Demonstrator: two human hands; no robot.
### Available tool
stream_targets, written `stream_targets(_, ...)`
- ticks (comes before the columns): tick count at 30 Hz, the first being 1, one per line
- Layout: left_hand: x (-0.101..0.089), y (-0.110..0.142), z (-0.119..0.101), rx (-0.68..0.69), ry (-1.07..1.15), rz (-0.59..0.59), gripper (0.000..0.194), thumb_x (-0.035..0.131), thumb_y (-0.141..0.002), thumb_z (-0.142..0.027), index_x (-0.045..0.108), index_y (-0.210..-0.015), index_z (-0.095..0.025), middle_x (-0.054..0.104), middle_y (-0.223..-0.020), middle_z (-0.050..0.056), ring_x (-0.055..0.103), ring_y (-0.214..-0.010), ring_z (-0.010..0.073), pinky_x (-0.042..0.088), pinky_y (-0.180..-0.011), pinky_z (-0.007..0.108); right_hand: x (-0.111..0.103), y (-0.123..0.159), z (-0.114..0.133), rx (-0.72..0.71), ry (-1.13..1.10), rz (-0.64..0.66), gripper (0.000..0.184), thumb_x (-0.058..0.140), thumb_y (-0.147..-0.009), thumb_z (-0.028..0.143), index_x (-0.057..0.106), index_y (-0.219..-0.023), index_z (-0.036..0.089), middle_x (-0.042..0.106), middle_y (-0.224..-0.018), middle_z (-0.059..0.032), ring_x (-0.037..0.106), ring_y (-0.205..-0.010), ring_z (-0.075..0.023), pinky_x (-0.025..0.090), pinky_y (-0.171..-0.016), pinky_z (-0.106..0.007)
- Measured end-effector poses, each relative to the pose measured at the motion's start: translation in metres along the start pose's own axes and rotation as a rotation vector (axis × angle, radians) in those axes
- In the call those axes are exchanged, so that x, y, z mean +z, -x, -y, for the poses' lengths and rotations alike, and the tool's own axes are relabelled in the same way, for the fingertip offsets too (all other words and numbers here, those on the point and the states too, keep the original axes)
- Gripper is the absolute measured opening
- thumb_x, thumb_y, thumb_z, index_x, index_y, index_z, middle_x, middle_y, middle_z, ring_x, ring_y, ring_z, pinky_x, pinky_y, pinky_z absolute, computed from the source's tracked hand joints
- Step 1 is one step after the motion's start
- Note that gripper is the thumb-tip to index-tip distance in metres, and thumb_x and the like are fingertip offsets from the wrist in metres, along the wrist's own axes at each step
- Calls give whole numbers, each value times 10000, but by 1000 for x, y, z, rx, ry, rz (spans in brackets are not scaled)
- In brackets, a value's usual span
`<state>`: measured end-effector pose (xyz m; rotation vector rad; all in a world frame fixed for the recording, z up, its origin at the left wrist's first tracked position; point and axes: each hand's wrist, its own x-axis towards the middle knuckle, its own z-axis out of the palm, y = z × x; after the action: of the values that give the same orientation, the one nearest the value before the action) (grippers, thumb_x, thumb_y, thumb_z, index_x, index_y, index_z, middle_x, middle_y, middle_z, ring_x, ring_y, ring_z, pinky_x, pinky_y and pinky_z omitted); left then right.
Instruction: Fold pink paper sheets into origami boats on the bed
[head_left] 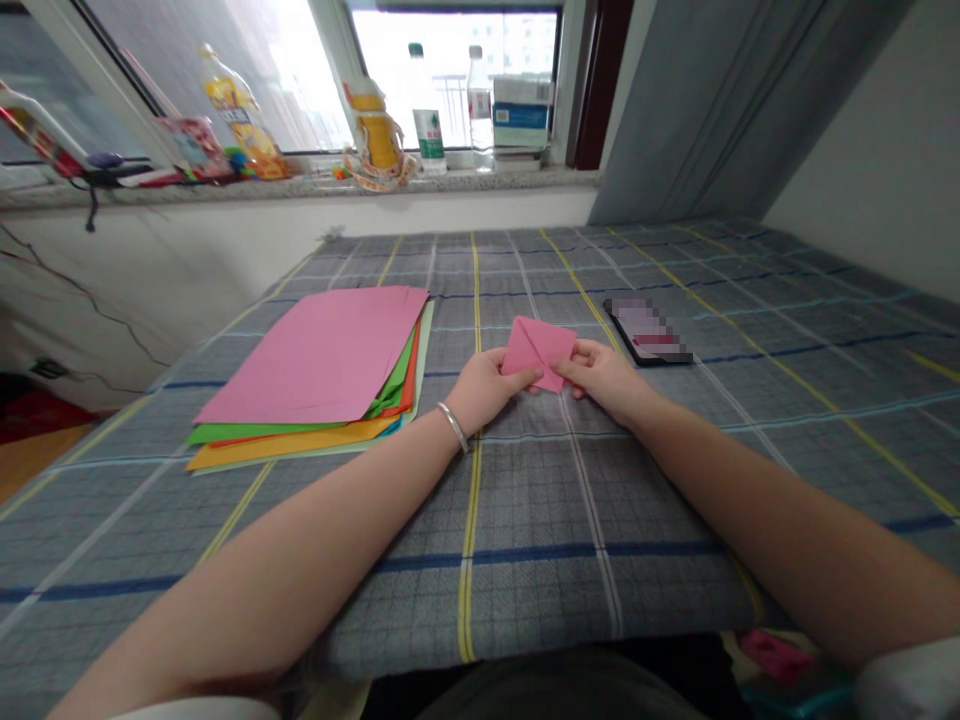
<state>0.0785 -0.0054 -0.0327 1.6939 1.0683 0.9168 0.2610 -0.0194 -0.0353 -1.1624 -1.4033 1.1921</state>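
A small folded piece of pink paper [536,345], with crease lines and a flap edge across its face, is held just over the checked cloth in front of me. My left hand [487,385] pinches its left side, thumb on top and fingers underneath. On the right side, my right hand [600,372] grips the lower corner between thumb and fingers. The fingers beneath the paper are partly hidden. To the left of my hands lies a stack of coloured paper [322,350], pink on top, with green, orange and yellow sheets showing at its edges.
A phone [649,332] lies right of my hands on the checked tablecloth [525,500]. Along the windowsill behind stand a yellow cup [377,135], a juice bottle [236,115], clear bottles [478,100] and a blue-white box [521,112]. A grey curtain [690,110] hangs at right.
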Motion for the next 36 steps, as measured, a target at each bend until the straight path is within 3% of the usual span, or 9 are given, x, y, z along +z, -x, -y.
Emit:
stream_targets(3,1,-1,1,29,125,-55,289,697,-712,-352,673,-872,-113,711,-777,51,619,-674,150,464,-681,272,1,1,-1,33,64,95,284,735,-660,406,609,-774,178,631,-685,4,476,-512,-77,377,-484,-229)
stream_targets(8,0,-1,1,23,149,-24,300,707,-703,-384,688,-832,-114,701,-762,49,609,-684,152,469,-700,284,4,3,4,-22,137,23,287,722,-660,424,618,-754,173,643,-672,-8,508,-538,-104,405,-523,-252)
stream_targets(14,-3,0,1,43,80,9,339,733,-700,-376,712,-906,-108,724,-871,67,629,-770,176,481,-764,307,9,4,5,-135,265,30,249,654,-739,407,636,-792,165,688,-812,-59,604,-725,-167,458,-681,-303)
stream_targets(21,0,-3,5,73,54,112,235,679,-750,-303,723,-883,-115,740,-862,69,646,-780,173,484,-814,328,8,0,2,-99,226,-2,235,565,-782,404,571,-860,183,592,-717,3,478,-529,-98,382,-499,-243)
stream_targets(24,1,-3,5,95,52,103,269,638,-787,-336,719,-915,-113,736,-861,73,643,-775,172,484,-783,318,6,0,3,-102,215,-2,224,570,-780,392,570,-853,181,560,-676,22,450,-500,-88,362,-482,-240)
stream_targets(29,-3,-2,4,88,-62,32,293,652,-776,-392,715,-829,-111,714,-760,57,626,-693,170,472,-690,292,5,1,3,-100,234,25,196,584,-774,357,591,-838,172,602,-715,-1,497,-540,-105,389,-522,-258)
stream_targets(36,-4,-2,1,53,21,124,237,615,-812,-348,703,-806,-128,732,-766,63,657,-703,165,516,-750,305,6,2,6,-127,301,60,178,597,-767,338,611,-830,172,683,-822,-51,610,-721,-161,457,-671,-297)
